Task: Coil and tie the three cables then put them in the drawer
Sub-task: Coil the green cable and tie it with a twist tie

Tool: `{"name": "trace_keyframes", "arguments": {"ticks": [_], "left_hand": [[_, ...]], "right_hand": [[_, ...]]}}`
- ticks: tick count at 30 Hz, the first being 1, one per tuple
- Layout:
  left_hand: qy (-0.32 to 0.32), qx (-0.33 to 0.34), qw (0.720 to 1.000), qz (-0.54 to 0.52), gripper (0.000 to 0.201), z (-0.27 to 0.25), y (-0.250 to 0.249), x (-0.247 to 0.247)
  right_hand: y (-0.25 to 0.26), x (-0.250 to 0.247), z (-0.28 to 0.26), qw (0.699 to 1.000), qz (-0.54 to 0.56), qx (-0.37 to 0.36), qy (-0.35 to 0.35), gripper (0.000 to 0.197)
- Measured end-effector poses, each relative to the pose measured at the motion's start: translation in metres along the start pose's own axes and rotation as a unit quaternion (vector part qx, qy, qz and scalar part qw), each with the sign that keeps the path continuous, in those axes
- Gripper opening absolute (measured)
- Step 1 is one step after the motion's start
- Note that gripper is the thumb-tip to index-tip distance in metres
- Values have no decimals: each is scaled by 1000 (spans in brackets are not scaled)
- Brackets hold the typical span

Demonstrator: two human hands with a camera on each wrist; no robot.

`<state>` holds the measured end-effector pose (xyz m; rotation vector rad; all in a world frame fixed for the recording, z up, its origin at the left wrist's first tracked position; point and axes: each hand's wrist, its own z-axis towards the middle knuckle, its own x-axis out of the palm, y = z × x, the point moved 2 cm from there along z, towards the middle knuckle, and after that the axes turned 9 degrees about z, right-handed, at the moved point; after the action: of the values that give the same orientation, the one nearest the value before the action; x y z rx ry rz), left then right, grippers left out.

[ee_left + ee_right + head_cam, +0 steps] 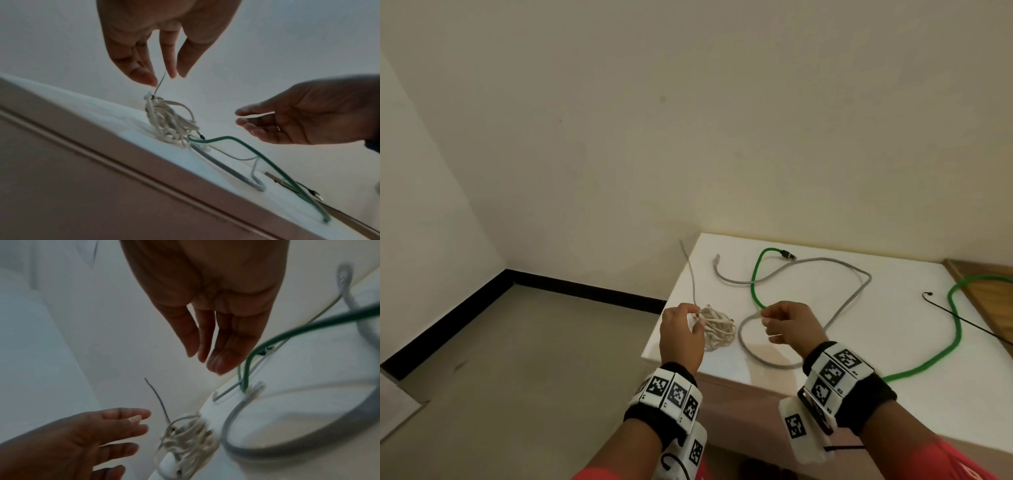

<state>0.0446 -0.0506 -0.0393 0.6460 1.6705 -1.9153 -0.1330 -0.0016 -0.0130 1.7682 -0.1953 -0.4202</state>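
Cables number three: one white coil (717, 328), tie wire (691, 274) beside loose-fingered left hand (681, 334); right hand (789, 325) slack.

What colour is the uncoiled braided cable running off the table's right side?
Green cable, clearest in the head view, snaking across the white table.

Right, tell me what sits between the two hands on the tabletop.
Head view: between left hand and right hand lie the coiled white cable and a bend of the gray cable.
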Motion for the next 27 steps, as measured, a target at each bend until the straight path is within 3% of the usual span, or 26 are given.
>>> {"name": "trace_keyframes", "arguments": {"ticks": [4,6,8,11,13,16,20,22,25,27], "left_hand": [[2,34,999,-14,19,-7,-22,7],[17,44,998,-30,18,-10,-30,12],[63,43,995,-60,14,-12,-36,18],[215,59,974,-42,11,-18,-41,33],[312,102,944,43,25,-23,-41,44],[376,174,898,149,43,-28,-43,57],[399,241,829,310,43,-32,-48,73],[384,265,811,354,42,-32,-51,81],[370,278,809,363,43,-28,-51,93],[359,267,826,344,38,-23,-51,101]], "right_hand": [[-5,-41,-2,978,-184,-28,-92,13],[-12,-47,0,956,-289,9,-54,16],[-19,-48,1,946,-319,56,3,23],[-16,-51,1,962,-270,28,3,21],[-6,-56,-1,973,-225,-27,-42,30],[14,-65,-5,979,-154,-95,-96,30],[42,-79,-10,971,-112,-150,-150,31],[56,-88,-14,964,-70,-182,-181,31],[75,-103,-22,952,27,-226,-205,29],[89,-111,-28,943,102,-245,-199,29]]}}
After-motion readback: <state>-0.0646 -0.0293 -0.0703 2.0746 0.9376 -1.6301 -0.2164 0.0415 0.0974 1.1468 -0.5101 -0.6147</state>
